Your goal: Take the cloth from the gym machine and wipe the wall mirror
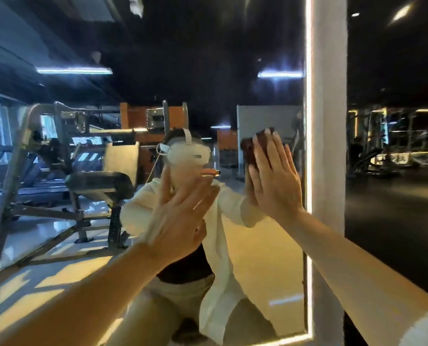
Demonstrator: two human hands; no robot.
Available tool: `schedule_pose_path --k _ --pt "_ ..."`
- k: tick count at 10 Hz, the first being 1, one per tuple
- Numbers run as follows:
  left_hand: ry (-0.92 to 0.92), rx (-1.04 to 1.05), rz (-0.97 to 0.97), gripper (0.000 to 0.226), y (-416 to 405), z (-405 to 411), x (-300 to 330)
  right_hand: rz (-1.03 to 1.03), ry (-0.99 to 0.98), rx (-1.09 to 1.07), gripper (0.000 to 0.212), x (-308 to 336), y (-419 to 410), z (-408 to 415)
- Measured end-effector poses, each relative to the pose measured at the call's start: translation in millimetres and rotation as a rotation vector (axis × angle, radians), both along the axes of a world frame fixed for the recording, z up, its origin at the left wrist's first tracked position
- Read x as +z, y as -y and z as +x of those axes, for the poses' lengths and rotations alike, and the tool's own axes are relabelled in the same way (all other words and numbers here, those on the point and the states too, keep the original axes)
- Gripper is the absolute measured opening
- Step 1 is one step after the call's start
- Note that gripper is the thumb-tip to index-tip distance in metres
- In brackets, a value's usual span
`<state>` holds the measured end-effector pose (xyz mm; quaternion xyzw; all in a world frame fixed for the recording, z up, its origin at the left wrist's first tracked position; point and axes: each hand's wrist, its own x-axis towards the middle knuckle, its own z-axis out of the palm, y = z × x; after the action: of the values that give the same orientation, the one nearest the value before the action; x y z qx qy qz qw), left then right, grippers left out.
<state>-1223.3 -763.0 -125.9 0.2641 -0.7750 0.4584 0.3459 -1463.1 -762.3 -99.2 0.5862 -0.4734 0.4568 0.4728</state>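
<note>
**Cloth on the mirror**

From the head view, we are pressing the cloth (256,146) flat against the mirror (270,245) with our right hand (274,181), fingers straight, near the lit right edge (308,146). Our left hand (180,216) is raised with fingers straight, holding nothing. A gym machine (65,171) is showing in the glass on the left.

No legible text, perhaps through blur.
</note>
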Motion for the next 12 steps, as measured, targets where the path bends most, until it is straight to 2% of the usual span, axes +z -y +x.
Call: schedule_pose_path --k 1,2,3,4,6,7,8,9,10,12 --pt "-0.026 -0.058 -0.107 0.071 4 -15 66 -0.011 0.068 -0.018 0.056 73 5 -4" --pt "-0.02 -0.131 -0.189 0.065 15 -21 110 -0.057 0.064 0.005 0.055 87 8 -7" --pt "0.045 -0.173 -0.283 0.055 33 -24 148 -0.11 -0.025 0.045 0.052 94 13 -16" --pt "0.127 -0.176 -0.379 0.059 41 -35 214 -0.176 -0.052 0.07 0.053 143 16 -19" --pt "0.125 -0.073 -0.463 0.065 33 -48 344 -0.281 0.0 0.105 0.055 261 20 -12" --pt "0.114 -0.114 -0.464 0.065 39 -47 388 -0.325 0.085 0.268 0.07 298 26 3" --pt "0.14 -0.132 -0.476 0.062 42 -51 429 -0.37 0.147 0.317 0.073 331 23 1" --pt "0.157 -0.115 -0.45 0.063 41 -62 476 -0.356 0.085 0.139 0.061 381 18 -21" --pt "0.187 -0.085 -0.437 0.064 40 -73 529 -0.403 0.094 0.066 0.056 432 21 -35" --pt "0.223 -0.072 -0.447 0.065 36 -89 647 -0.401 0.095 -0.01 0.054 575 22 -38"
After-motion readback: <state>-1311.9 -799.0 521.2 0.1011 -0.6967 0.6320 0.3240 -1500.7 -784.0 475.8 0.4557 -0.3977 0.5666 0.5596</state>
